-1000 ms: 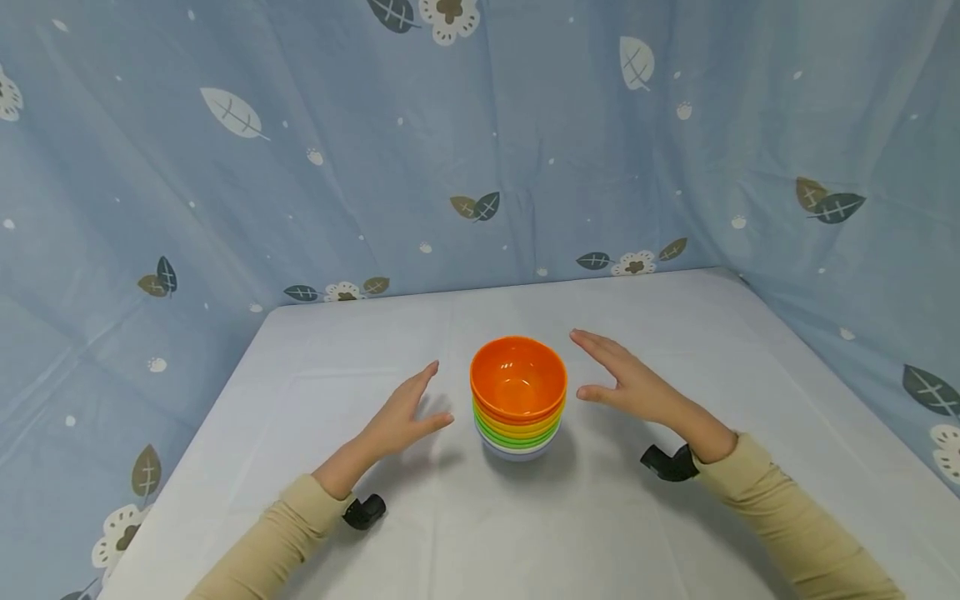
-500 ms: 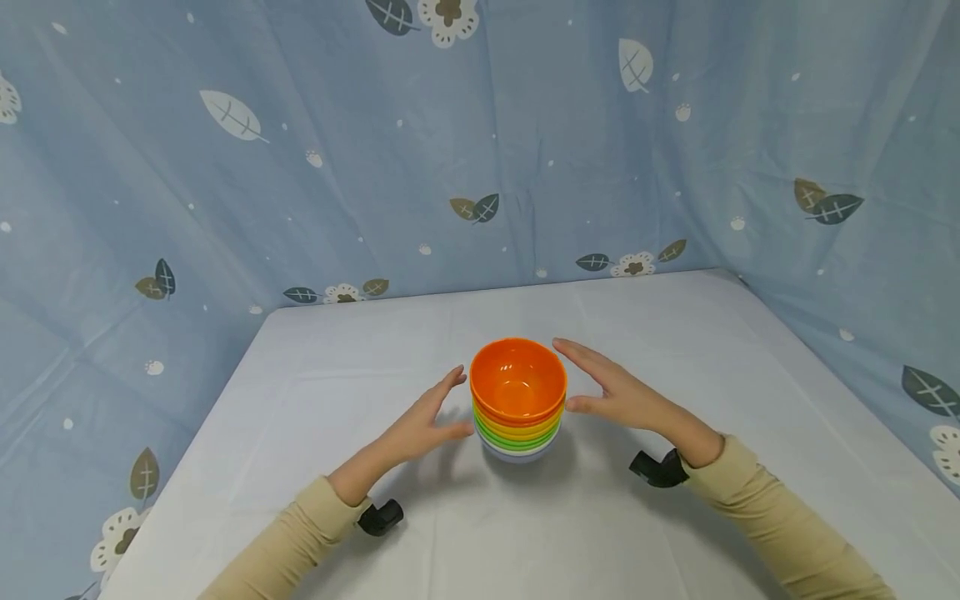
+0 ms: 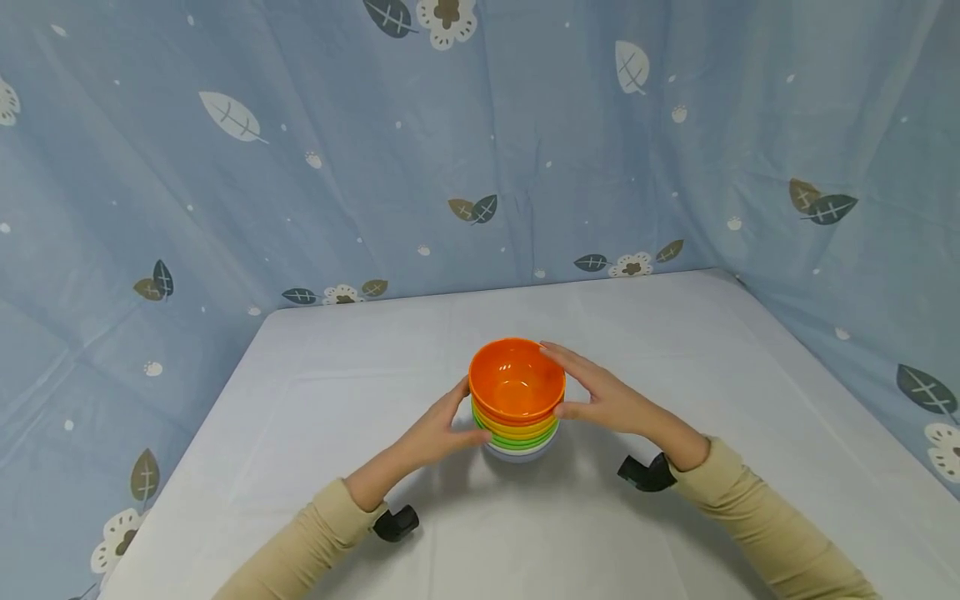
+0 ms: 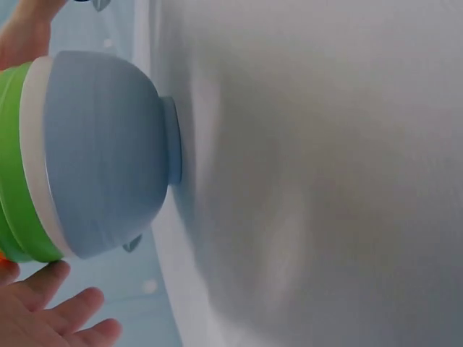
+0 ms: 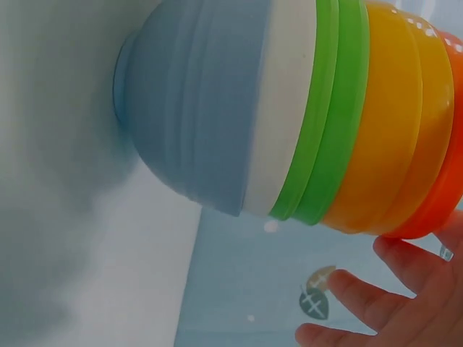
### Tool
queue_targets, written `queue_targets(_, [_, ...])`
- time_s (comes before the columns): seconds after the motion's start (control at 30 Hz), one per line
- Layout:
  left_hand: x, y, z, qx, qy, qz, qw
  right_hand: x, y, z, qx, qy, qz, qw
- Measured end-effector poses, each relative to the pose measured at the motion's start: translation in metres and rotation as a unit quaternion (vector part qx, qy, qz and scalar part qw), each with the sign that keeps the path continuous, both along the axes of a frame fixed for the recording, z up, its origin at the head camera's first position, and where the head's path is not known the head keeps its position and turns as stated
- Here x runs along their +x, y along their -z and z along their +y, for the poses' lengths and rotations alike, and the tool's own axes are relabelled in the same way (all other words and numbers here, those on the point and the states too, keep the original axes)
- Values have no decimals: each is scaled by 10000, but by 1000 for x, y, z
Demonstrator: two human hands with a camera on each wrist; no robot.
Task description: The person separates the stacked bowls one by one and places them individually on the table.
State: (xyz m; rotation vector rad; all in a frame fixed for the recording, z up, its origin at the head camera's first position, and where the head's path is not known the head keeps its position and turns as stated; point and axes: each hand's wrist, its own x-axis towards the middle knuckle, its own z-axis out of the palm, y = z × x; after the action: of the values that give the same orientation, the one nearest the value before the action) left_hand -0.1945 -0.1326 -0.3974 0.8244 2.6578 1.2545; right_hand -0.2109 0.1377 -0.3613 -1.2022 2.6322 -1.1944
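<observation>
A nested stack of bowls stands upright on the white cloth-covered table (image 3: 360, 350). An orange bowl (image 3: 517, 379) is on top, over yellow bowls (image 5: 394, 130), green bowls (image 5: 343, 123), a white bowl (image 5: 282, 108) and a pale blue bowl (image 4: 108, 152) at the bottom. My left hand (image 3: 435, 433) is at the stack's left side, thumb over the green rims in front, extended fingertips at the far side. Opposite it, my right hand (image 3: 611, 400) has its fingertips at the orange rim and its thumb near the yellow bowls. In both wrist views the fingers are spread.
A blue curtain (image 3: 337, 200) with leaf and flower prints hangs behind the table and along its sides. Black wrist cameras (image 3: 396, 523) sit below the beige sleeves (image 3: 315, 533). The tabletop stretches out around the stack.
Both hands have moved inward from either side of the stack, and their fingertips now reach the bowls. The stack has stayed in place.
</observation>
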Motion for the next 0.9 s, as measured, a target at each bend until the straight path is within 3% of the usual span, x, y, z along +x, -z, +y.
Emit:
queue_targets(0.1, [2, 1, 2, 68, -66, 25, 10000, 4, -3, -3, -82, 15, -22, 10000])
queue_targets(0.17, [7, -7, 6, 161, -128, -39, 9998, 10, -10, -6, -129, 80, -109, 9998])
queue_targets(0.33, [22, -29, 13, 299, -213, -228, 9991, 9, -4, -8, -210, 295, -125, 9993])
queue_targets(0.43, [23, -30, 14, 314, -192, -197, 9991, 4, 5, -9, -329, 426, -86, 9985])
queue_targets(0.9, [23, -29, 13, 475, -107, -133, 9987, 5, 2, -12, -724, 678, 206, 9949])
